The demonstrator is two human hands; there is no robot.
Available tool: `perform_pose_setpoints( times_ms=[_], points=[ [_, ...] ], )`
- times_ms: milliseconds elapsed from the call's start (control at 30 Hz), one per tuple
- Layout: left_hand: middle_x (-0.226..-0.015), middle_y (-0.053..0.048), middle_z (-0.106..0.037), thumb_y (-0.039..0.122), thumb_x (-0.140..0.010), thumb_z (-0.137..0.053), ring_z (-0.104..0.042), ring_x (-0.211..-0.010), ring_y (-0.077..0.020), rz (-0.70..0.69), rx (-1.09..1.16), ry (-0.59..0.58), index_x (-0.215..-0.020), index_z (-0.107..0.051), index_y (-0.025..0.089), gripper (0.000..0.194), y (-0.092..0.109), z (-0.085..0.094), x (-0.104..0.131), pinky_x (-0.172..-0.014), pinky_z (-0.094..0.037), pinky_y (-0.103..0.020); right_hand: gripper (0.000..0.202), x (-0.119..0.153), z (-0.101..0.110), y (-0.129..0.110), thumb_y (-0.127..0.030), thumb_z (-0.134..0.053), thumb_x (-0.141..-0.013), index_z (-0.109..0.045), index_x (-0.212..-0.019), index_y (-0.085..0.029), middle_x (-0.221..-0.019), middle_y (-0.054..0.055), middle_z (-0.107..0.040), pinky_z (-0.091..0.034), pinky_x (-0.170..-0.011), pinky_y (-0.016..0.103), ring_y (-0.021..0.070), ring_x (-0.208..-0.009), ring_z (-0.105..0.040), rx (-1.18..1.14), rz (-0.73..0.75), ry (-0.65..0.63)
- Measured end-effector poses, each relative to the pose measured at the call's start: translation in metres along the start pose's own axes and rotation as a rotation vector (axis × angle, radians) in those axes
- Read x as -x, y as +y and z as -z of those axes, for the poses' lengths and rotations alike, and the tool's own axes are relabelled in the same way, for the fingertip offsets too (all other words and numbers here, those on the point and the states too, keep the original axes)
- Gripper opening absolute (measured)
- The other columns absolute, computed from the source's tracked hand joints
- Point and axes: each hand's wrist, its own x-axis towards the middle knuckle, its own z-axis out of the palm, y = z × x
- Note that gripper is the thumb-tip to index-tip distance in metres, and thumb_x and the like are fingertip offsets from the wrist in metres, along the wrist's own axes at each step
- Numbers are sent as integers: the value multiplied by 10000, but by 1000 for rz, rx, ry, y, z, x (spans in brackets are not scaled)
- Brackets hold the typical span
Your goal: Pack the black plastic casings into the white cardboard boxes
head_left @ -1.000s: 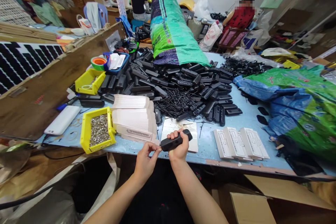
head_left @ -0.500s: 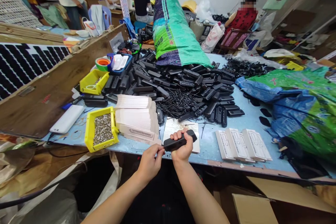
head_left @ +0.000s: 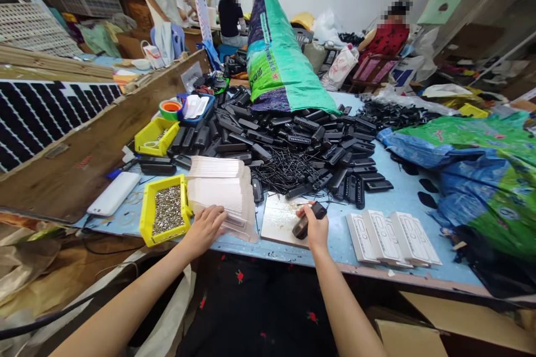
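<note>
My right hand (head_left: 317, 230) is closed around an oblong black plastic case (head_left: 300, 228), held tilted at the right part of a pale square board (head_left: 274, 220). My left hand (head_left: 205, 227) lies with its fingers stretched out on the front of a fanned stack of pale printed cards (head_left: 215, 192); I see no object lifted in it. Left of the stack is a yellow bin (head_left: 146, 226) of small shiny metal pieces. Behind the board lies a heap of thin black rods (head_left: 285, 170), with many similar black cases (head_left: 259, 136) around and behind it.
Folded white printed cards (head_left: 374, 234) stand on the right. A white phone-like slab (head_left: 114, 194) lies left. A second yellow bin (head_left: 151, 139), a green sack (head_left: 288, 61) and blue-green sacking (head_left: 473, 167) surround the pile. A wooden partition (head_left: 104, 145) borders the left. People are in the background.
My hands have moved apart. The left let go of the case's end and went left onto the card stack. The right carried the case slightly right and turned it.
</note>
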Motion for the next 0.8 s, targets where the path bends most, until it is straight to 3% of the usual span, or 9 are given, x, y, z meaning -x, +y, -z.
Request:
perform_pose_setpoints(
  times_ms=[67, 133, 267, 433, 533, 600, 667, 700, 800],
  points=[
    [-998, -82, -630, 196, -824, -599, -558, -973, -247, -63, 1, -82, -988, -576, 185, 166, 0, 11, -10, -891, -342, -387, 519, -6, 6, 8, -486, -654, -693, -524, -1071, -156, -984, 103, -612, -444, -862, 414, 259, -949, -577, 228, 127, 170],
    [-884, -45, -627, 186, -824, -596, -570, -886, -223, -138, 11, -173, -888, -559, 187, 73, -2, 22, -20, -870, -340, -377, 574, -11, 12, 14, -486, -648, -705, -498, -1146, -152, -1155, 150, -548, -376, -968, 442, 281, -1110, -496, 415, 319, 198],
    [-872, -36, -634, 157, -857, -544, -577, -903, -206, -151, 33, -155, -935, -544, 184, 83, -7, 23, -24, -895, -326, -380, 415, -16, 13, 25, -441, -567, -788, -516, -1100, -172, -1116, 134, -551, -349, -992, 475, 269, -1098, -485, 564, 491, 84],
    [-1141, -115, -593, 152, -829, -543, -514, -1091, -272, 15, 50, -64, -970, -579, 184, 149, -6, 18, -17, -931, -351, -424, 297, -21, 13, 30, -401, -562, -800, -549, -995, -177, -1077, 117, -549, -361, -989, 469, 256, -1089, -488, 525, 552, 53],
    [-1021, -108, -614, 80, -763, -504, -554, -999, -262, -10, 281, -287, -867, -608, 180, 178, -4, 46, -18, -879, -426, -390, 286, -12, 16, 15, -386, -592, -790, -554, -975, -170, -1060, 114, -544, -390, -944, 465, 255, -1051, -499, 430, 533, 122],
    [-1030, -88, -626, 82, -765, -470, -569, -998, -240, -22, 573, -414, -969, -622, 200, 281, 3, 72, -18, -885, -447, -357, 201, 7, 13, -8, -320, -574, -828, -548, -972, -182, -976, 84, -553, -435, -863, 417, 223, -954, -530, 285, 566, 171],
    [-1131, -76, -623, 156, -836, -425, -564, -1065, -232, 80, 917, -469, -1117, -602, 225, 339, 17, 90, -17, -930, -445, -348, 129, 36, 4, -39, -234, -525, -869, -552, -992, -208, -882, 51, -555, -461, -784, 366, 191, -852, -546, 157, 697, 50],
    [-1128, -73, -635, 210, -867, -401, -576, -1051, -233, 153, 1083, -494, -1123, -611, 224, 331, 26, 93, -15, -920, -457, -346, 162, 52, -4, -54, -214, -519, -874, -561, -1030, -222, -880, 51, -563, -467, -776, 363, 192, -852, -552, 151, 797, -103],
    [-920, -64, -686, 306, -830, -489, -611, -874, -240, 330, 1398, -515, -923, -678, 181, 245, 56, 82, -10, -799, -509, -339, 388, 87, -29, -87, -278, -609, -840, -545, -1219, -222, -1154, 124, -544, -419, -929, 451, 267, -1096, -500, 394, 1000, -477]
  ],
)
